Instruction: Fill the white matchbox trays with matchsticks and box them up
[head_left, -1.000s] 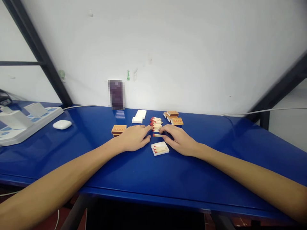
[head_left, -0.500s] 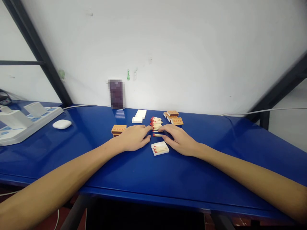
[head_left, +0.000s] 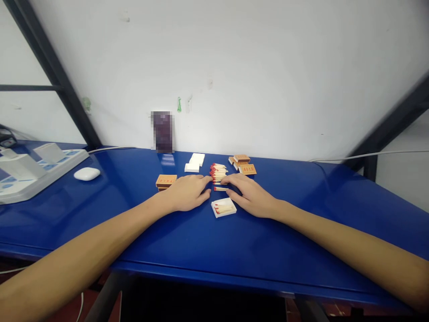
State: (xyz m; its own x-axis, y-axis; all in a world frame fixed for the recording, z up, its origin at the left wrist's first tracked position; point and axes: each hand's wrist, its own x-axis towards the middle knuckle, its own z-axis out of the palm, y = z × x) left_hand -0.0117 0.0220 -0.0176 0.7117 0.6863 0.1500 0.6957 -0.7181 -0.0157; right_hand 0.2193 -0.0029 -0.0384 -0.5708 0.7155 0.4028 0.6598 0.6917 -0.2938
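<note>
A pile of red-tipped matches [head_left: 218, 172] lies on the blue table [head_left: 201, 241]. My left hand [head_left: 187, 193] rests palm down, fingers stretched toward the pile's left end, touching it. My right hand [head_left: 250, 195] lies flat on the other side, fingertips at a few matches [head_left: 220, 188] pulled just apart from the pile. Between the two hands sits a white matchbox tray [head_left: 223, 207] with some matches in it.
An orange matchbox sleeve [head_left: 166, 180] lies left of my left hand; more sleeves [head_left: 244, 164] and white trays [head_left: 195, 163] sit behind the pile. A white oval case [head_left: 86, 173] and a grey device [head_left: 30, 170] lie far left. A blurred dark object [head_left: 162, 132] leans on the wall.
</note>
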